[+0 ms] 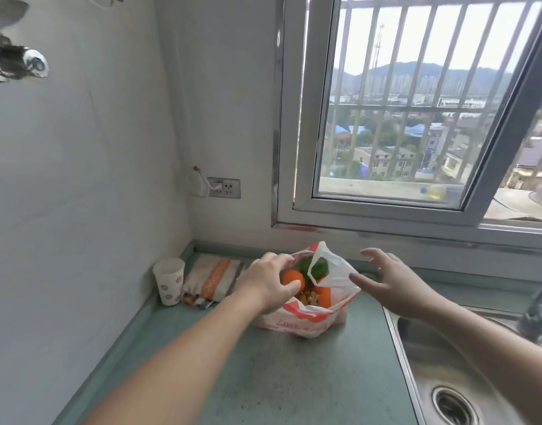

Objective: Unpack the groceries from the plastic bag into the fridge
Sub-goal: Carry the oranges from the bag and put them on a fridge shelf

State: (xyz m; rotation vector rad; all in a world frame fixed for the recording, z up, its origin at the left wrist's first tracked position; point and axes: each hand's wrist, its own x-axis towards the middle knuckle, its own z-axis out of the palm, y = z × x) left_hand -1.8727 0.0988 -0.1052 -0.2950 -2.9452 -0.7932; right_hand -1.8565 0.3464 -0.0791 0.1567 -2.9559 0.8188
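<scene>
Standing on the green counter (pixel 294 378) near the back wall, the plastic bag (pixel 306 317) is open at the top, white with red print that I cannot read. The left hand (pixel 268 285) is at the left rim of the bag, its fingers curled over the edge, and the thumb (pixel 291 286) is touching an orange fruit (pixel 291 277) inside; if the fruit is really gripped, I cannot tell, because the palm hides the fingertips. The right hand (pixel 389 280) hovers just beside the right side of the bag, fingers spread and slightly bent, holding nothing. One bag handle (pixel 321 259) stands up and partly covers a green vegetable (pixel 317 268). Under it a second orange piece (pixel 323 296) shows, and between them something small and brownish-yellow (pixel 308 296), too blurred to name. The lower contents are hidden by the bag wall.

Left of the bag lies a folded striped cloth (pixel 213 279), and a paper cup (pixel 169 280) stands in the corner. On the right, a steel sink (pixel 447 378) is cut off by the frame edge, and a faucet (pixel 539 308) there is only a blurred shape. A wall socket (pixel 224 188) has a white plug in it. Behind the barred window (pixel 417 118) a yellowish bottle (pixel 433 191) lies on the ledge, unclear through the glass. No fridge is visible.
</scene>
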